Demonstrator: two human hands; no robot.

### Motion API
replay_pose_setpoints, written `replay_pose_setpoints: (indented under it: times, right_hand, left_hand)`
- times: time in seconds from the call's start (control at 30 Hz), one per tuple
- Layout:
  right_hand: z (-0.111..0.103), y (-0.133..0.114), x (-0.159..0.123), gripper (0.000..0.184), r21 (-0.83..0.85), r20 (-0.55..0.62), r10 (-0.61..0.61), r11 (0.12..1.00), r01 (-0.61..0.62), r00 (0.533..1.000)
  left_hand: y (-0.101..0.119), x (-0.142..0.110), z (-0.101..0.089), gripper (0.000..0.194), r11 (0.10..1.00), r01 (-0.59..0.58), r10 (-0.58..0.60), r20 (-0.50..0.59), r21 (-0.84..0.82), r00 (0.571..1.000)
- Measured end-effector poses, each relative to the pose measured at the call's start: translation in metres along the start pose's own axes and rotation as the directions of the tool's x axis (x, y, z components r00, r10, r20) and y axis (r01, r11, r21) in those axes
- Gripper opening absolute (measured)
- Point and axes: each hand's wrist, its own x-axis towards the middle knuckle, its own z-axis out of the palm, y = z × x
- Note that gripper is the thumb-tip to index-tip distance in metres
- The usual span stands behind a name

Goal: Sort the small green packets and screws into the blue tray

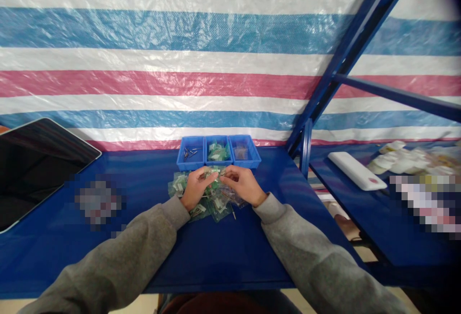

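Observation:
Above a pile of small clear-green plastic bags (219, 204), my two hands meet with fingertips close together. My left hand (196, 187) is closed in a pinch on a small plastic bag (213, 171). At that bag's right side, the fingers of my right hand (245, 185) are also pinched; the exact contact is too small to make out. Pale and metallic small parts show through several bags. A thin pointed piece (234, 215) lies at the pile's front edge. Behind my hands stand three joined blue bins: the left bin (190, 164) holds loose metal pieces, the middle one green bags (217, 150), the right one clear bags (240, 152).
On the blue table (216, 261), a large dark-screened tablet (43, 165) lies at left, near a blurred-out item (99, 202). A blue metal frame (306, 143) rises at right. Beyond it, another table bears a white oblong device (356, 171) and pale bundled items (406, 160).

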Motion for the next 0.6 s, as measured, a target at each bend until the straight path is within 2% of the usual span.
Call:
replay_pose_setpoints:
  times: [0.2,0.6]
  right_hand:
    - [-0.0009,0.0009,0.0014,0.016,0.017,-0.039,0.010,1.000,-0.009,0.999]
    - [0.0011,0.0018,0.0014,0.016,0.045,-0.033,0.013,0.999,-0.011,0.999]
  left_hand:
    - [0.0032,0.0001,-0.0008,0.024,0.999,-0.018,0.019,-0.017,0.051,1.000]
    - [0.0001,-0.0014,0.0023,0.026,1.000,0.003,-0.004,-0.011,-0.029,1.000]
